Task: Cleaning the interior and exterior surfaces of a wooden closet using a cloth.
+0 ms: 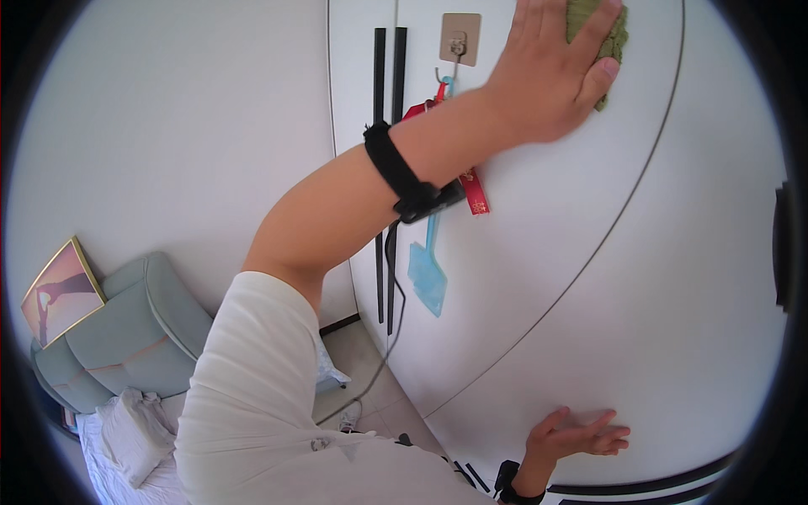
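Note:
My left hand [543, 82] is raised with its back towards me and presses a green cloth [615, 47] against a white wardrobe door [536, 240]. The fingers spread over the cloth, and the top of the hand runs out of the picture. My right hand [581, 435] is low at the right, fingers apart and holding nothing, close to the white door surface. Whether it touches the door I cannot tell. Behind my left forearm a metal hook on a beige adhesive plate [460, 25] carries a light blue fly swatter [429, 278] and a red ribbon ornament [478, 194], both partly hidden.
Long black handles [399, 76] run along the doors, and another dark handle [781, 246] is at the right rim. A black cable [401, 303] hangs from my left wrist strap [394, 164]. Behind to the left are a padded headboard [126, 341], a framed picture [63, 293] and a pillow [136, 435].

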### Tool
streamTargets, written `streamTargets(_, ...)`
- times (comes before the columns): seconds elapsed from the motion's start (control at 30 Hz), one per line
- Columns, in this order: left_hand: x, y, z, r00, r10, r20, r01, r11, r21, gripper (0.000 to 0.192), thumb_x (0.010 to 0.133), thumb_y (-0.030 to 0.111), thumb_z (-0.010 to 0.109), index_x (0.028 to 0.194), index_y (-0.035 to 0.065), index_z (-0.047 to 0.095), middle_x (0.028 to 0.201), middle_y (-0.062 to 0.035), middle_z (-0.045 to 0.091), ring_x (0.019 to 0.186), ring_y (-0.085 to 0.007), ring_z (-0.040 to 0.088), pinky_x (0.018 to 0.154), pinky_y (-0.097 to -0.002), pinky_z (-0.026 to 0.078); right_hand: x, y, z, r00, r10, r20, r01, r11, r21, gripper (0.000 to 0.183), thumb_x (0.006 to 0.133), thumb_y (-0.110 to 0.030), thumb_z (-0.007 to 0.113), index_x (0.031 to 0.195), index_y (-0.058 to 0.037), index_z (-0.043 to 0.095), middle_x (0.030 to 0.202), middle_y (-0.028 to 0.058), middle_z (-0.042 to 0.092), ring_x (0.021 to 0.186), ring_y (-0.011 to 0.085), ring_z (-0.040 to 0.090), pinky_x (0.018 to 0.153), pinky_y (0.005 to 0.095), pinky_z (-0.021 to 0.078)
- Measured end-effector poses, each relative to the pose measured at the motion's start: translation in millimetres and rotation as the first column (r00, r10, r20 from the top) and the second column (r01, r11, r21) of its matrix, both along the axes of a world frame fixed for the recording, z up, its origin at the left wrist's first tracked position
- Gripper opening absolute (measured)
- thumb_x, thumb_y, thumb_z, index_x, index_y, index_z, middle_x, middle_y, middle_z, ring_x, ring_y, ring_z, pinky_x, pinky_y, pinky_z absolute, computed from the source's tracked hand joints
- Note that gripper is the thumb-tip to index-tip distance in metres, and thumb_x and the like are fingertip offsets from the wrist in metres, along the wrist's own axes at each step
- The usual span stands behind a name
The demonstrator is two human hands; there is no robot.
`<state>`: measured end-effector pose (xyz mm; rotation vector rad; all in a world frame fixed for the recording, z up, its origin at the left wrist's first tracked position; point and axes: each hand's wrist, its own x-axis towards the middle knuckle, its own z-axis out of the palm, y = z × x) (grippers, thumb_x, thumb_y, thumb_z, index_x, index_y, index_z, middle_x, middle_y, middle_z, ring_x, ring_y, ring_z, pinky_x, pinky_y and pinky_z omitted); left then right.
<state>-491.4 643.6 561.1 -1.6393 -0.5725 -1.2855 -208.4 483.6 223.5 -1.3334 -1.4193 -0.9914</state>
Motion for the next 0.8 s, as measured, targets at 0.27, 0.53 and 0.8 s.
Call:
streamTargets(0.27, -124.4, 65.6, 5.5, 0.886, 0.462, -0.037, -0.464, 0.884, -0.056, 0.041, 0.098, 0.011, 0.04, 0.131, -0.014, 0.038, 0.151, -0.0425, 0.02, 0.131, -0.066, 0.028, 0.109, -0.0701, 0.024, 7.9, -2.4, -2.2, 1.0, 0.003, 0.03, -0.003, 1.0, 0.013, 0.075, 0.094, -0.03, 0.048, 0.154, 0.0041, 0.017, 0.163, 0.0239, -0.008, 0.15, 0.0376, -0.018, 0.114, 0.0565, -0.0115)
streamTargets(0.53, -155.5, 55.8, -7.0, 0.992, -0.053, 0.113, 0.097, 0.899, -0.428, 0.057, 0.105, 0.022, 0.033, 0.155, -0.0021, 0.017, 0.159, -0.03, 0.016, 0.15, -0.0414, 0.006, 0.123, -0.0433, 0.008, 7.2, 4.3, 2.3, 0.998, -0.039, 0.044, 0.036, 0.997, 0.068, 0.072, 0.097, -0.034, 0.043, 0.154, 0.0039, 0.019, 0.164, 0.0243, -0.002, 0.151, 0.0363, -0.014, 0.116, 0.054, -0.0112)
streamTargets(0.8, -178.0, 61.9, -91.2, 0.979, -0.136, 0.154, 0.182, 0.922, -0.342, 0.065, 0.101, 0.027, 0.047, 0.157, 0.0108, 0.02, 0.162, -0.0248, 0.013, 0.149, -0.046, 0.013, 0.12, -0.0533, 0.015, -7.2, 13.8, 10.3, 0.997, -0.046, 0.054, 0.039, 0.992, 0.12, 0.071, 0.098, -0.037, 0.043, 0.154, 0.002, 0.022, 0.164, 0.0233, 0.0, 0.152, 0.0351, -0.012, 0.116, 0.0537, -0.0095)
